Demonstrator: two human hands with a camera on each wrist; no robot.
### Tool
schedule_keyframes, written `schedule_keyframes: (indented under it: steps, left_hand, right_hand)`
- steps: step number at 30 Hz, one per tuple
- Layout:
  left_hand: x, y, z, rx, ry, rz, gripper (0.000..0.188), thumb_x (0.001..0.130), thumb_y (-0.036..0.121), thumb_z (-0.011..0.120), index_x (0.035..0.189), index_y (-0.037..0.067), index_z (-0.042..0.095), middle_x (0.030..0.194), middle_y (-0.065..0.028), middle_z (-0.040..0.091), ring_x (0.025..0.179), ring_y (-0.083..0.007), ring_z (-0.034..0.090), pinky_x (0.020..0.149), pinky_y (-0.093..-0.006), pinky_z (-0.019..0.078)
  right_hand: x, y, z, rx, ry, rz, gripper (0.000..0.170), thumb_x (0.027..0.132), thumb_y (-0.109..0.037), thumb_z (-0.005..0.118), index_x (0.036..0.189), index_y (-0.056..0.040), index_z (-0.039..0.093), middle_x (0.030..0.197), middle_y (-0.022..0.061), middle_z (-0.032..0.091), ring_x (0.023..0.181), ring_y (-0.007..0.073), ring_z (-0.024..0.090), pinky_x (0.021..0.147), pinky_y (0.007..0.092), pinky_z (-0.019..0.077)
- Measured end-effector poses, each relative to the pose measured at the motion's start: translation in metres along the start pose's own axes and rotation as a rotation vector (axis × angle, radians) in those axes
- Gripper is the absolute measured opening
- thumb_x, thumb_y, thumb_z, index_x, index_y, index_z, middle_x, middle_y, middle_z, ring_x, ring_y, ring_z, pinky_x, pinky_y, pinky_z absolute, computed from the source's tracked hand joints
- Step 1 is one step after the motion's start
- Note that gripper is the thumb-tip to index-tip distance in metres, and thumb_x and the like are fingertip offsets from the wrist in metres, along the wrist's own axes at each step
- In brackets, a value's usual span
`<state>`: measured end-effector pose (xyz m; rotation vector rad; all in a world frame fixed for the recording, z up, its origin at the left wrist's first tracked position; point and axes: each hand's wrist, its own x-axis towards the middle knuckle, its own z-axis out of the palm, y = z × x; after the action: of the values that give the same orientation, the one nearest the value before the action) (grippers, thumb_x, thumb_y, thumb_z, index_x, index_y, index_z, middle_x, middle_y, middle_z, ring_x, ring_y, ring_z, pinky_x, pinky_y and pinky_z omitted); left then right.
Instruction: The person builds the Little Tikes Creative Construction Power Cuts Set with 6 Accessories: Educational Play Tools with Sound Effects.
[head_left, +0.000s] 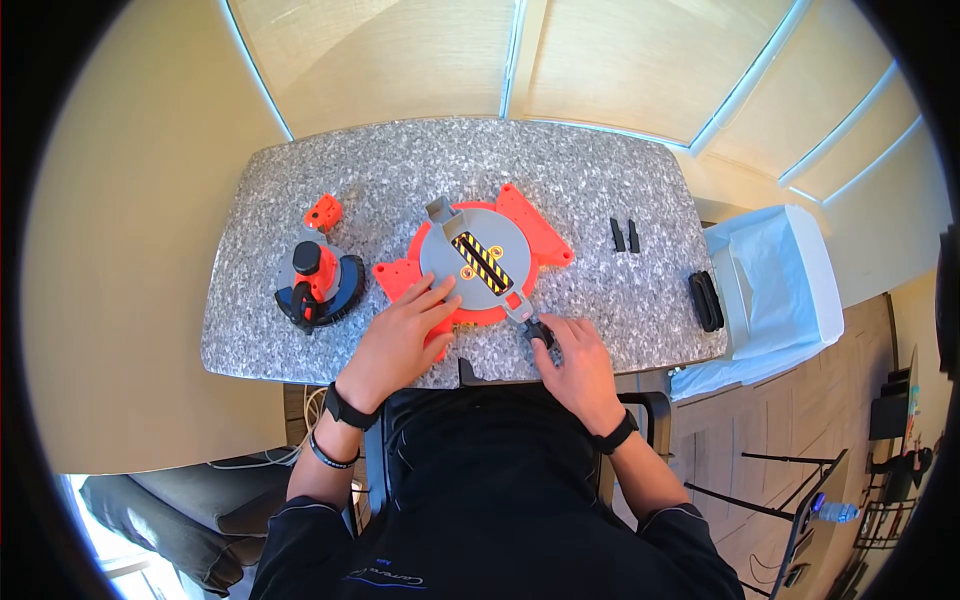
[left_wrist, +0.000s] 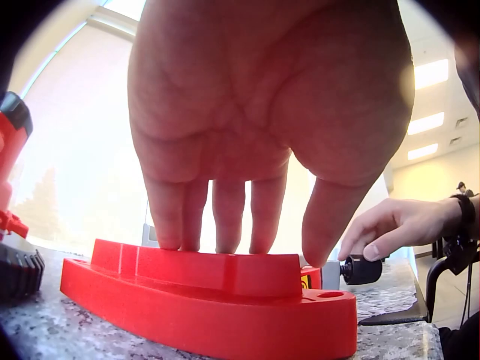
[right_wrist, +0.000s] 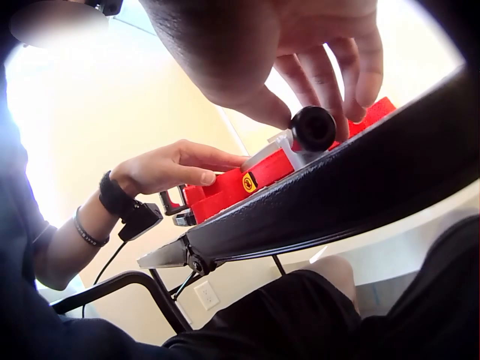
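Toy miter-saw base [head_left: 537, 236] on the counter [head_left: 600, 160], my right hand [head_left: 578, 364] gripping its black knob [head_left: 541, 333].
Through the head camera I see the base's grey turntable [head_left: 506, 232] facing up; my left hand [head_left: 400, 335] rests at its 7 o'clock, fingers extended over the red plastic, while my right thumb and fingers pinch the knob at 5 o'clock. The toy saw head [head_left: 318, 275] sits apart at 9 o'clock, two black strips [head_left: 633, 237] at 3.

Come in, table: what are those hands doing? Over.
Left hand touching red base. Right hand pinching its black knob. Black and red piece apart, leftward; nothing visibly in the way.
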<state>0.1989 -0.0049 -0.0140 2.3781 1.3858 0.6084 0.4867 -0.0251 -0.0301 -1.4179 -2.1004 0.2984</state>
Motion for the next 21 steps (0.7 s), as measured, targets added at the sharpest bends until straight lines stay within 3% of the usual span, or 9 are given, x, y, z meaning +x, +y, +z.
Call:
schedule_keyframes:
  steps: [5,7,21]
  left_hand:
    - [-0.0002,0.0007,-0.0006,0.004,0.0,0.003,0.053,0.091,0.014,0.077,0.143,0.009,0.067,0.159,-0.0098,0.056,0.15,-0.0356,0.047,0.117,-0.0452,0.048]
    - [-0.0013,0.0029,0.0005,0.006,0.006,0.005,0.053,0.091,0.014,0.077,0.143,0.009,0.067,0.159,-0.0098,0.056,0.15,-0.0357,0.047,0.117,-0.0453,0.0481]
    - [-0.0019,0.0037,0.0017,0.006,0.009,0.008,0.052,0.091,0.014,0.077,0.142,0.009,0.067,0.158,-0.0099,0.056,0.149,-0.0362,0.048,0.118,-0.0455,0.0475]
  right_hand:
    - [-0.0006,0.0005,0.0001,0.02,-0.016,0.023,0.04,0.092,-0.016,0.076,0.126,0.0022,0.067,0.117,0.0171,0.072,0.101,0.0372,0.065,0.089,0.047,0.0554]
    - [-0.0018,-0.0019,-0.0013,-0.002,0.061,-0.034,0.043,0.091,-0.017,0.078,0.128,0.0013,0.066,0.118,0.0172,0.07,0.104,0.0371,0.065,0.09,0.0467,0.0557]
    - [-0.0032,0.0014,0.0001,-0.016,0.047,-0.032,0.044,0.089,-0.014,0.077,0.13,0.001,0.066,0.109,0.0158,0.071,0.098,0.0357,0.065,0.087,0.0455,0.0555]
